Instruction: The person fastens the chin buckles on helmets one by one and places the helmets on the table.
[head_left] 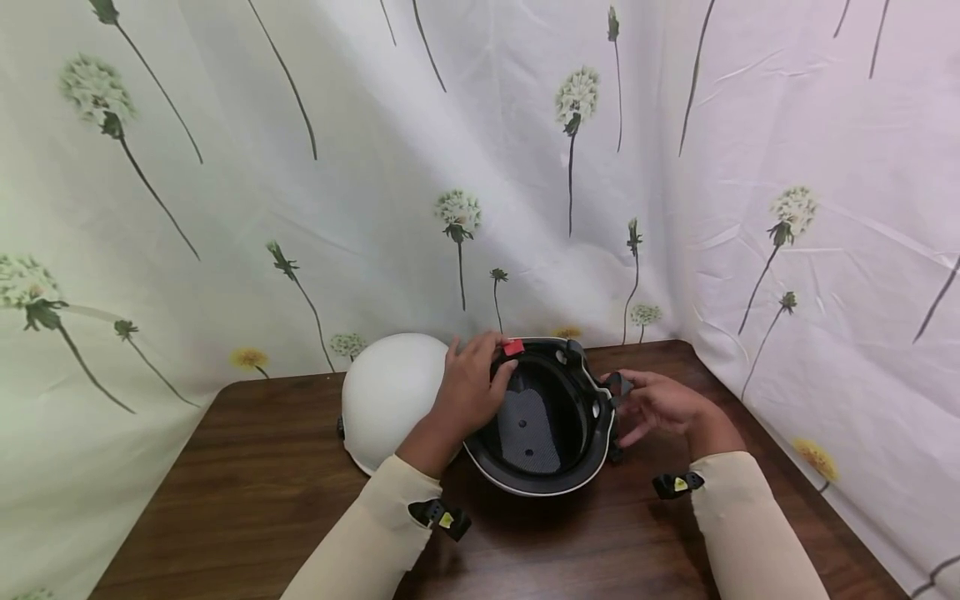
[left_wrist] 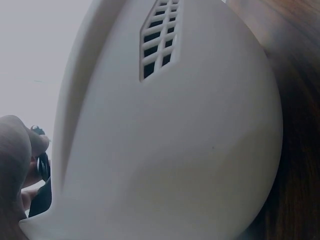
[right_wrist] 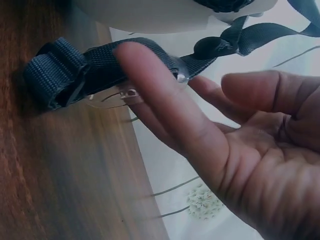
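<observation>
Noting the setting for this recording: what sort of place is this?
Probably a screened-off indoor workspace, though the wider room is out of view. A dark brown wood-grain table stands beside white, fabric-like hangings printed with dandelions, and a white-shelled helmet with black lining is being handled there.

1. A cloth-screened indoor corner; whether it belongs to a home, workshop or office cannot be told.
2. A pale cloth printed with dandelions hangs, creased, behind the table and along its sides.
3. The table has a dark wood-grain top with rounded far corners.
</observation>
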